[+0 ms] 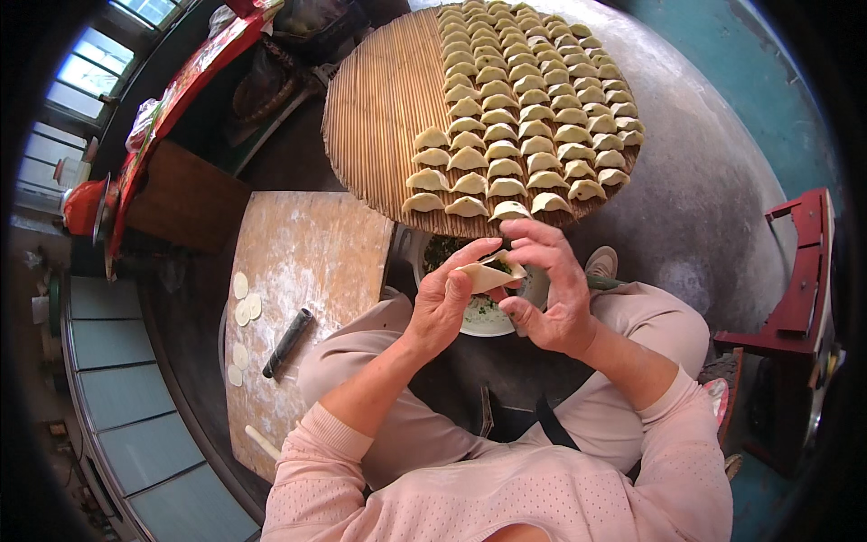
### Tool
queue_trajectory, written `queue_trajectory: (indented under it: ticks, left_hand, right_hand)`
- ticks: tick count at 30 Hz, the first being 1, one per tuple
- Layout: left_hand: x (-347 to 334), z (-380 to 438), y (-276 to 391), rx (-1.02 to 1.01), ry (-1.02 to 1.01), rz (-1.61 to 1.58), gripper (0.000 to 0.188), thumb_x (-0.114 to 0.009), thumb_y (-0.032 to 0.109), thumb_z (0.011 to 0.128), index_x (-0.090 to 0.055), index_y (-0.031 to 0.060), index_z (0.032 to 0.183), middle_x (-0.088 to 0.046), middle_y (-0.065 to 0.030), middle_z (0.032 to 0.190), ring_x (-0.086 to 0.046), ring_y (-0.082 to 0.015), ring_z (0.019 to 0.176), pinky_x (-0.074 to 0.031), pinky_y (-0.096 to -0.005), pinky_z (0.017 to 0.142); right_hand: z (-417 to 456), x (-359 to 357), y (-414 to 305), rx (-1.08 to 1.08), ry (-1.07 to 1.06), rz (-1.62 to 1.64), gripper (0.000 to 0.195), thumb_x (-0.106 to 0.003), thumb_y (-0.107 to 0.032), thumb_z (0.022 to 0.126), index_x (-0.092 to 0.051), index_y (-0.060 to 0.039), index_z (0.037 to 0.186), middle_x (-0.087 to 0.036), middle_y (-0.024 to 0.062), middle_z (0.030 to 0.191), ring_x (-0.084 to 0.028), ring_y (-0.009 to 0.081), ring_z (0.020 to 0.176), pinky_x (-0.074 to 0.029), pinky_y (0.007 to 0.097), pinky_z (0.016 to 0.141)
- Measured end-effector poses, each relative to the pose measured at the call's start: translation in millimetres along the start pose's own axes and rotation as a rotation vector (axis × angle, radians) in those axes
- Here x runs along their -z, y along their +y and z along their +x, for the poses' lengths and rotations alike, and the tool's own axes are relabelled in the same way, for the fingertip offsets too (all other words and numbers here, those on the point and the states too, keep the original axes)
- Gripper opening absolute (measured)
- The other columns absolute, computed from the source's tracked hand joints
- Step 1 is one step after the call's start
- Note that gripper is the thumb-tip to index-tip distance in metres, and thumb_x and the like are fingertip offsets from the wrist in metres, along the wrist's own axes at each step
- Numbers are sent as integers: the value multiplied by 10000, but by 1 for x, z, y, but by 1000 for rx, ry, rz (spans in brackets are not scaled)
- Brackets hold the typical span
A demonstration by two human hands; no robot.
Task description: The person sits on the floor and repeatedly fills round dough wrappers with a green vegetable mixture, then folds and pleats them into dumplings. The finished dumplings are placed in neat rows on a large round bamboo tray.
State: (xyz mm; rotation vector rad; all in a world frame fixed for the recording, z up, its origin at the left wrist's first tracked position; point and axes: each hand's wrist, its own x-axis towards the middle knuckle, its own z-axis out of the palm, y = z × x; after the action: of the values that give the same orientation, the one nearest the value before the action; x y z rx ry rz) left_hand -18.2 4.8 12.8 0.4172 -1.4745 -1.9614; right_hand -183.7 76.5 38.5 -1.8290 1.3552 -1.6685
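Observation:
My left hand point(437, 298) holds a partly folded dumpling point(484, 278) between thumb and fingers. Its dough wrapper is pale, and green filling shows at the gap along the top. Right beside it, my right hand point(555, 291) has its thumb and fingers spread around the dumpling's right end; whether a fingertip touches the dough is hard to tell. Below both hands stands a white bowl point(488, 330) with chopped green filling, partly hidden by them. Just beyond my fingers, rows of folded dumplings point(504, 149) cover much of a round reed tray point(379, 115).
At left, a floured wooden board point(311, 237) carries several round dough wrappers point(242, 311), a dark rolling pin point(288, 343) and a strip of dough point(263, 442). A dark red wooden stool point(799, 271) lies at right. My knees flank the bowl.

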Motion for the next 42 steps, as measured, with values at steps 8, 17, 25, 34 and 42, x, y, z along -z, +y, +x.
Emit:
queue_trajectory:
  ticks: [8,17,25,34,42]
  left_hand:
    - [5,-3,6,35,-80,-22,642,-408,504,984,-436,7,1389,-590,-94,1225,-575,-157,1098,-451,-303,949]
    - [-7,1,5,-77,-95,178,577,-411,473,1000,-502,22,1349,-535,-88,1281,-511,-169,1150,-398,-313,993]
    - [-8,-2,6,-200,-102,278,562,-403,447,1008,-487,8,1350,-568,-64,1170,-540,-123,979,-433,-270,874]
    - [-9,-4,4,-329,-70,370,458,-453,349,1018,-559,-15,1274,-684,-117,1002,-666,-183,896,-506,-285,800]
    - [-23,0,-2,-390,12,344,442,-460,339,1016,-577,-15,1254,-675,-135,1090,-660,-218,963,-502,-301,843]
  right_hand:
    - [3,1,-3,-71,-10,94,538,-746,-308,822,-542,-26,1232,-544,169,1275,-538,305,1139,-441,362,942]
    - [8,-6,0,-539,-339,743,532,-699,-367,856,-585,25,1196,-582,158,1268,-530,238,1204,-384,354,1033]
    - [-2,-5,2,-117,-310,220,488,-538,-351,962,-535,63,1221,-589,216,1223,-600,316,1095,-462,371,947]
    - [0,-7,9,182,-203,-84,516,-441,-403,997,-561,67,1171,-618,238,1167,-630,375,1034,-508,417,880]
    - [2,-9,0,230,-98,-173,171,-561,-134,907,-625,25,897,-678,185,931,-674,344,753,-550,400,656]
